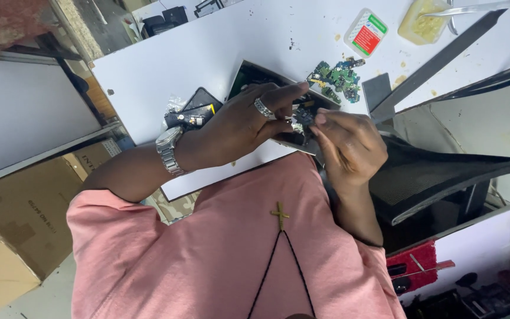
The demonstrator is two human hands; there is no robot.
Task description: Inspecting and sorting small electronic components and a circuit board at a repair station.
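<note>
Holding a small dark part (303, 116) between both hands, the person works just above an opened phone (255, 77) that lies on the white bench (208, 47). The left hand (240, 124), with a ring and a wristwatch (168, 149), reaches over the phone, its fingers (287, 93) stretched out and closed lightly on the part from above. The right hand (349, 145) meets it from the other side, fingers curled in and pinched on the same part; whether they also hold a fine tool I cannot tell.

Judging by how things lie, the job looks well under way and not finished: the phone is open, its inside bare, and a heap of small green boards (337, 77) sits just beside it, apart from the hands. A dark phone piece (199, 109) lies near the left wrist. The part in hand is not yet seated in the phone, and the casing is still unclosed. A yellowish tub (423, 23) with tweezers (473, 8) across it and a small flat tin (366, 32) stand well apart at the far side.
</note>
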